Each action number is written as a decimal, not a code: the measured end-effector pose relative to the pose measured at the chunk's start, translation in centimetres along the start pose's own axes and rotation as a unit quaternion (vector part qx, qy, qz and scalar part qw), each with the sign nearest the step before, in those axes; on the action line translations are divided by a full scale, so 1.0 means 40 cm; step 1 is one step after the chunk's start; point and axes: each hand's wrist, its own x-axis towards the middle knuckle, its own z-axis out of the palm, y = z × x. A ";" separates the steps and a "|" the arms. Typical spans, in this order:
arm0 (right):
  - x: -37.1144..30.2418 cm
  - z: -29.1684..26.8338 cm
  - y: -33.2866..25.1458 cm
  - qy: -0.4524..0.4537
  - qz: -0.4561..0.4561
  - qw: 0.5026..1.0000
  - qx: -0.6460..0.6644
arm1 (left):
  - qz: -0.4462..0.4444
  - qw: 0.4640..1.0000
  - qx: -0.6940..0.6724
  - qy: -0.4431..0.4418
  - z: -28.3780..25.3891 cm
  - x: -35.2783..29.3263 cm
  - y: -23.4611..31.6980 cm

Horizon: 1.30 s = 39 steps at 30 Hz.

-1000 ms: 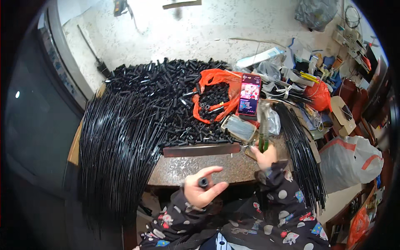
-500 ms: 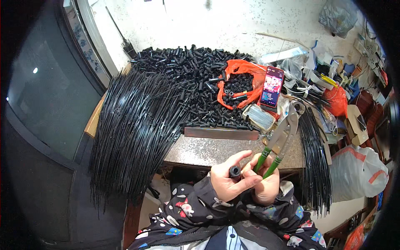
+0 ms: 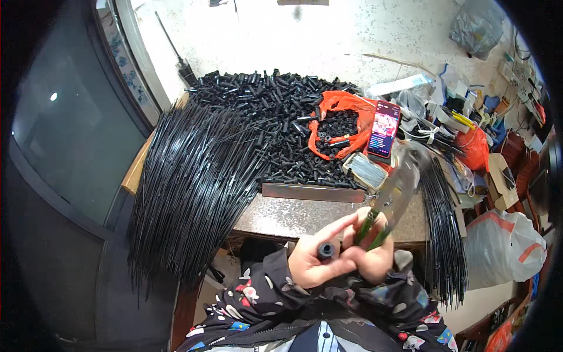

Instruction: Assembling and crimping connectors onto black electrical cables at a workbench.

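Observation:
My left hand is closed around a short black plastic tube, its hollow round end facing up. In my right hand are large metal pliers with green handles, jaws pointing away to the upper right. The pliers are smeared by motion. Both hands meet above my lap at the table's near edge, fingertips close together or touching. Whatever lies between those fingertips is hidden. Ahead of them lies a large heap of similar black tubes.
Long thin black rods overhang the table's left; another bundle hangs on the right. A dark bar edges the tube heap. Beyond it are an orange-red bag of small black parts, a lit phone and a box of thin pins.
The pliers have blurred and shifted slightly, with more of their green handles covered by my fingers. My left hand, still around the tube, sits a little lower and further left. The whole view has shifted slightly.

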 end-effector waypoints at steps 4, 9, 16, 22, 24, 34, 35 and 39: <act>-0.033 -0.040 -0.074 -0.040 0.320 0.942 -0.098 | 0.003 0.971 -0.155 0.180 -0.050 -0.028 -0.004; -0.098 -0.041 -0.058 -0.263 0.203 0.889 -0.316 | -0.033 0.989 -0.024 0.141 -0.111 -0.035 -0.007; -0.066 -0.054 -0.107 -0.222 0.530 0.818 0.026 | -0.048 0.978 0.080 0.188 -0.059 -0.030 0.020; -0.087 -0.053 -0.105 -0.225 0.425 0.841 -0.249 | -0.021 0.962 0.117 0.246 -0.038 -0.032 -0.012; -0.091 -0.035 -0.113 -0.226 0.289 0.825 -0.431 | -0.022 0.963 0.100 0.249 -0.039 -0.033 -0.023; -0.106 0.010 -0.059 -0.175 0.160 0.878 -0.416 | 0.053 0.952 -0.023 0.300 -0.021 -0.011 0.027; -0.106 0.018 -0.056 -0.165 0.167 0.858 -0.457 | 0.053 0.952 -0.023 0.300 -0.022 -0.014 0.020; -0.129 0.038 -0.023 -0.145 0.146 0.894 -0.399 | 0.049 0.943 -0.030 0.328 -0.007 -0.033 0.021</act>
